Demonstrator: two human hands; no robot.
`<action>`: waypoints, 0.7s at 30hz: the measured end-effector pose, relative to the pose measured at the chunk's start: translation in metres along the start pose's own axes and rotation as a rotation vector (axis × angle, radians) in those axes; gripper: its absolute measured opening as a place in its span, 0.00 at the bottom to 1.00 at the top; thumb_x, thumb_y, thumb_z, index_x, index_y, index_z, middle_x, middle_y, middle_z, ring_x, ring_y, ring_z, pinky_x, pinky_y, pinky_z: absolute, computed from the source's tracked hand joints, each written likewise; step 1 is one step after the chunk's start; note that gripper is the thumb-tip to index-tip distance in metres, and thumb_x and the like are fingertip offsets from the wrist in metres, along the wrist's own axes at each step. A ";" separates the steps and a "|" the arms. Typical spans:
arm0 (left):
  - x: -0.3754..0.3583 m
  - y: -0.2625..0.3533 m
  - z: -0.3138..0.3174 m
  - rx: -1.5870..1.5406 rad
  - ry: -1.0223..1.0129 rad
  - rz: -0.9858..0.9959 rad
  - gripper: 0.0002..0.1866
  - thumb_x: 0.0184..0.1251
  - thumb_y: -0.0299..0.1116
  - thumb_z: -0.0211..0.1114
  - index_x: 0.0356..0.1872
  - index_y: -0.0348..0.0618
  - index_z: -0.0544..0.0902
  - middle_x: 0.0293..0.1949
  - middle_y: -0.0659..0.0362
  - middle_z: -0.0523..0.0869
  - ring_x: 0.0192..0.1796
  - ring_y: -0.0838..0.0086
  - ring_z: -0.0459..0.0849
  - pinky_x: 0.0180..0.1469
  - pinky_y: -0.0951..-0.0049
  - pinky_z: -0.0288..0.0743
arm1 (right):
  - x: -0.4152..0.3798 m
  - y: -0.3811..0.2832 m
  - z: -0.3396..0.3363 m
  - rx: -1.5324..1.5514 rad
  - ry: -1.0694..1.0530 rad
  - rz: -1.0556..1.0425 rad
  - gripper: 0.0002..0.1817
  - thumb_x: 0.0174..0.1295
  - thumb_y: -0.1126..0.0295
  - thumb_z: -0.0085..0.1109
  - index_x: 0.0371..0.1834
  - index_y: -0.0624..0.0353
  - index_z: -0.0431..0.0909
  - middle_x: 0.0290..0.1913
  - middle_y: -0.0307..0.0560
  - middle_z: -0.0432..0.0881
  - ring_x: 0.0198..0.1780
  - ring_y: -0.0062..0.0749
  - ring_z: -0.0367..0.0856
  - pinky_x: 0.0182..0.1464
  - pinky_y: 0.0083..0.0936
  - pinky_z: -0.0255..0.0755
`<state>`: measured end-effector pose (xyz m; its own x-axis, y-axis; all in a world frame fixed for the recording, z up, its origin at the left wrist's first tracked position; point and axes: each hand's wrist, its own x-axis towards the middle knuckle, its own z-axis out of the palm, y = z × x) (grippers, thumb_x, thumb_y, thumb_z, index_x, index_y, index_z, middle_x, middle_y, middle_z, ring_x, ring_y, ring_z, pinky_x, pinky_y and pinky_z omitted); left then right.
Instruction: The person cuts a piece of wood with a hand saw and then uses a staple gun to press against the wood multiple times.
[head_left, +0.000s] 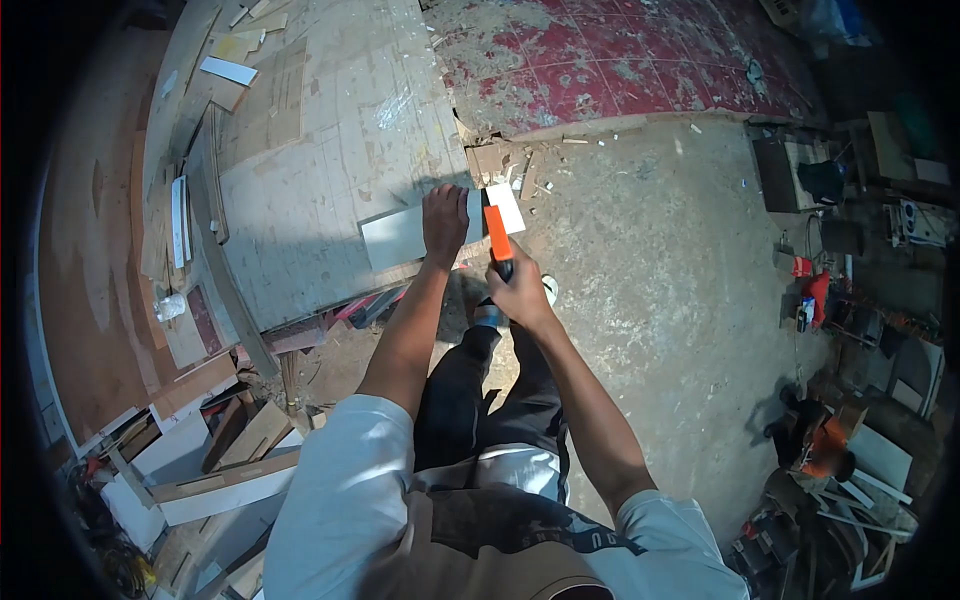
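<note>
A white board point(395, 238) lies across the edge of the wooden worktable, with its right end point(507, 207) sticking out past the edge. My left hand point(445, 222) presses down on the board, its fingers bent over the far side. In my right hand point(520, 290) is a hand saw point(498, 235) with an orange body and a black grip. The saw stands at the board near the table's edge, right of my left hand. Its blade is mostly hidden, seen nearly edge-on.
The worktable point(300, 190) carries offcuts, including a small white strip point(228, 70). Scrap boards point(220, 480) are piled at lower left. Concrete floor point(660, 260) stretches to the right, below red tiles point(590, 85). Tools and an orange-and-black item point(825, 445) lie along the right side.
</note>
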<state>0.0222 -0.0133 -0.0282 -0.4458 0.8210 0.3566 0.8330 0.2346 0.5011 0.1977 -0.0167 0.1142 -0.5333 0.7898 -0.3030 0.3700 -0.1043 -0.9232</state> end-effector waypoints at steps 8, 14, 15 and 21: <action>0.001 -0.005 0.007 0.069 -0.008 0.000 0.08 0.74 0.33 0.58 0.37 0.40 0.80 0.38 0.54 0.81 0.45 0.59 0.79 0.53 0.62 0.72 | -0.079 -0.054 -0.026 0.043 -0.083 0.107 0.13 0.61 0.80 0.58 0.48 0.65 0.74 0.35 0.53 0.77 0.39 0.31 0.77 0.47 0.28 0.73; 0.000 -0.006 0.003 -0.007 0.037 0.114 0.08 0.74 0.33 0.57 0.37 0.40 0.81 0.37 0.54 0.81 0.44 0.59 0.79 0.53 0.60 0.71 | -0.118 -0.035 -0.029 0.047 -0.052 0.074 0.17 0.58 0.83 0.56 0.52 0.67 0.74 0.38 0.50 0.76 0.41 0.32 0.76 0.49 0.29 0.73; -0.003 -0.004 0.000 -0.008 0.029 0.113 0.08 0.74 0.33 0.57 0.37 0.40 0.81 0.37 0.54 0.81 0.44 0.59 0.79 0.53 0.60 0.71 | -0.099 -0.007 -0.020 0.014 -0.003 -0.067 0.18 0.57 0.82 0.55 0.52 0.66 0.74 0.35 0.48 0.76 0.38 0.32 0.76 0.46 0.29 0.73; 0.001 -0.004 0.003 0.008 -0.001 0.019 0.09 0.74 0.33 0.57 0.36 0.39 0.81 0.38 0.54 0.81 0.44 0.58 0.79 0.52 0.60 0.71 | 0.014 -0.001 0.007 -0.027 -0.082 0.132 0.24 0.59 0.76 0.59 0.61 0.63 0.72 0.36 0.66 0.82 0.47 0.59 0.86 0.48 0.38 0.77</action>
<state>0.0193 -0.0115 -0.0326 -0.4296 0.8259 0.3651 0.8440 0.2234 0.4876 0.1847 -0.0093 0.1095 -0.5384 0.7183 -0.4407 0.4609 -0.1868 -0.8675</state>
